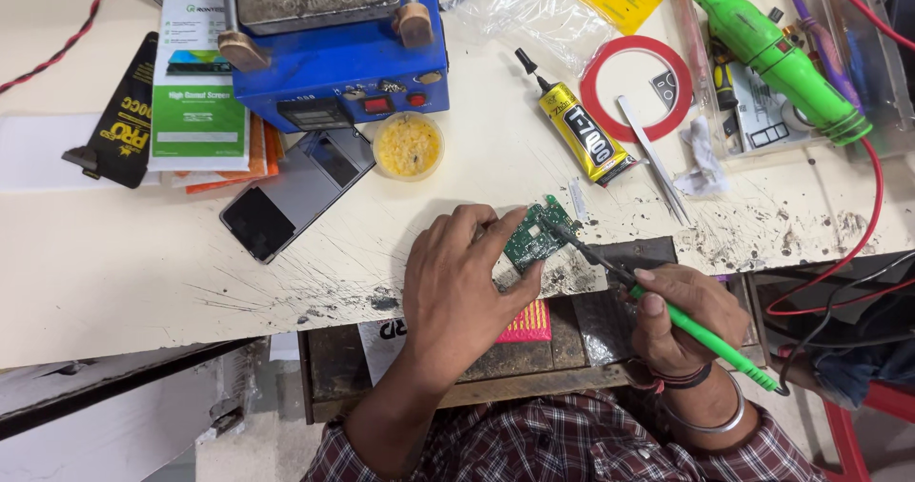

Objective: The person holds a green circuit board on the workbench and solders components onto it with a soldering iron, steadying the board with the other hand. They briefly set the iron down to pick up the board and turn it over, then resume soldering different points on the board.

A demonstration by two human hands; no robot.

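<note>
At the far left edge of the pale, scratched workbench [114, 263] a red and black twisted cable [67, 39] crosses the corner. Next to it lies a black packet [122, 120], partly under a stack of green and white screen-protector packs [197, 91]. Just right of the stack a dark smartphone [295, 191] lies face up at a slant, its upper end reaching under a blue heating machine [334, 43] with a red switch. A small round tub of yellow paste [408, 145] stands just in front of the machine.

Near the front edge of the bench the left hand [456, 277] rests palm down, fingers curled, its fingertips and thumb pinching a small green circuit board [536, 234] flat against the bench. Below the board, on a lower wooden shelf, a pink ridged pad [527, 324] shows just beside the thumb.

The right hand [688, 320] is closed in a pen grip around a green-handled soldering iron [710, 344], whose dark tip reaches up and left to touch the top of the circuit board. A metal bangle and dark threads circle that wrist.

Further back, a yellow tube of glue [581, 129] with a black nozzle lies slanted, just beside a red ring of tape [637, 86] and a pair of metal tweezers [653, 158]. At the right, a bright green hot-air tool [777, 58] lies across a clear tray, its red cord [872, 205] looping down off the bench.
</note>
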